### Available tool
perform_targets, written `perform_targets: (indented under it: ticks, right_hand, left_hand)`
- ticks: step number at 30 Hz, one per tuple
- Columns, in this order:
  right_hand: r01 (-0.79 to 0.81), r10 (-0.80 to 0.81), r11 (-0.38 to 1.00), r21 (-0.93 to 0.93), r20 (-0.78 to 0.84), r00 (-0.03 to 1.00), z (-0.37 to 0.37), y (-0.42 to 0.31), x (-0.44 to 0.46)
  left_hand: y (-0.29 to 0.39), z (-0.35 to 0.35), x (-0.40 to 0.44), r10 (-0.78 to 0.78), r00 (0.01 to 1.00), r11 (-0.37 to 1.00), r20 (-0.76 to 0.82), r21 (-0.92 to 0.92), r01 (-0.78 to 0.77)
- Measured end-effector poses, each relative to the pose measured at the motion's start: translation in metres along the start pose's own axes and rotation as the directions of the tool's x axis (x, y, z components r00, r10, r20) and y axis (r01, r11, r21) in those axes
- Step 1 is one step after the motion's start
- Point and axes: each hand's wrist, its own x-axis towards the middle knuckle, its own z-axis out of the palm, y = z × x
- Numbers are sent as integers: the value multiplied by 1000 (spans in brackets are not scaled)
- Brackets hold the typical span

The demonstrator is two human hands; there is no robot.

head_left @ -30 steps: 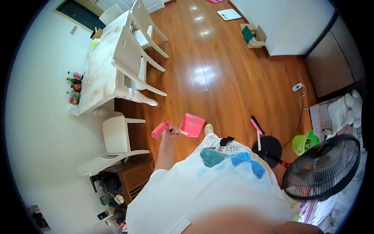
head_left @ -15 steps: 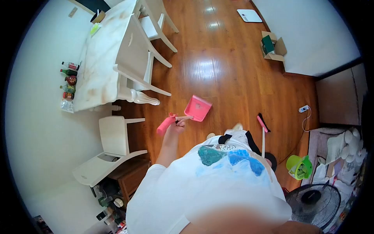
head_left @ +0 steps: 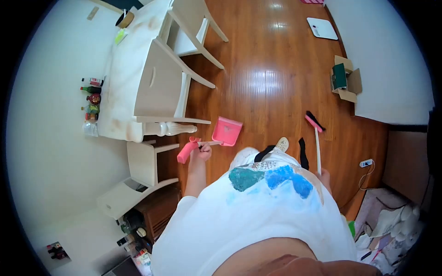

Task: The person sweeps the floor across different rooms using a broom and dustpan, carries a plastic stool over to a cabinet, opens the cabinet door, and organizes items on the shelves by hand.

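Observation:
My left hand (head_left: 200,152) is wrapped round the white handle of a pink dustpan (head_left: 227,131), whose thick pink grip end (head_left: 187,151) sticks out to the left. The dustpan hangs over or rests on the wooden floor; which one I cannot tell. At my right side, my right hand (head_left: 324,177) is closed round the white stick of a broom (head_left: 317,147). Its pink head with black bristles (head_left: 315,121) points away from me, low over the floor. My shirt partly hides the right hand.
Left stand a marble-topped table (head_left: 131,69), white chairs (head_left: 159,83) and bottles (head_left: 93,99) by the wall. A cardboard box (head_left: 353,82), a white scale (head_left: 322,28) and a power strip (head_left: 366,163) with its cable lie right. Behind is a cluttered sofa (head_left: 368,207).
The view has turned and moved forward. The broom head now lies farther ahead of me, and my right hand has come into view on its stick. The fan has left view.

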Motion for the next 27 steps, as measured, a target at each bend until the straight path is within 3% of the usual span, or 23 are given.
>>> perform_targets:
  ticks: [4,9,12,14,16,18,20,22,25,27]
  right_hand:
    - [13,-12,997,-73,11,1000,-8,-88,66]
    - [60,-48,978,-199,62,997,38,-190,121]
    - [158,-118,948,-275,157,981,67,-222,157]
    - [354,-257,859,-369,287,923,83,-238,194]
    - [360,-236,842,-402,325,916,97,-281,209]
    - [230,-65,902,-365,412,909,121,-353,198]
    - [246,-55,884,-397,433,900,150,-385,225]
    - [359,-85,836,-415,549,831,186,-419,246]
    - [403,-72,789,-464,582,810,243,-451,280]
    - [569,-245,676,-468,585,773,278,-453,305]
  left_hand:
    - [-15,35,-1,78,997,993,4,-93,-77]
    - [5,64,21,135,991,983,-7,-125,-135]
    - [22,91,44,121,992,975,-33,-183,-125]
    - [38,99,75,153,988,971,-11,-182,-152]
    - [51,113,97,182,983,965,-7,-189,-180]
    - [57,131,107,155,987,949,42,-282,-137]
    - [63,165,104,121,992,934,-36,-333,-126]
    - [77,178,113,181,979,929,-92,-311,-201]
    - [98,199,118,196,976,920,-95,-327,-216]
    - [108,205,120,190,982,932,-20,-311,-187]
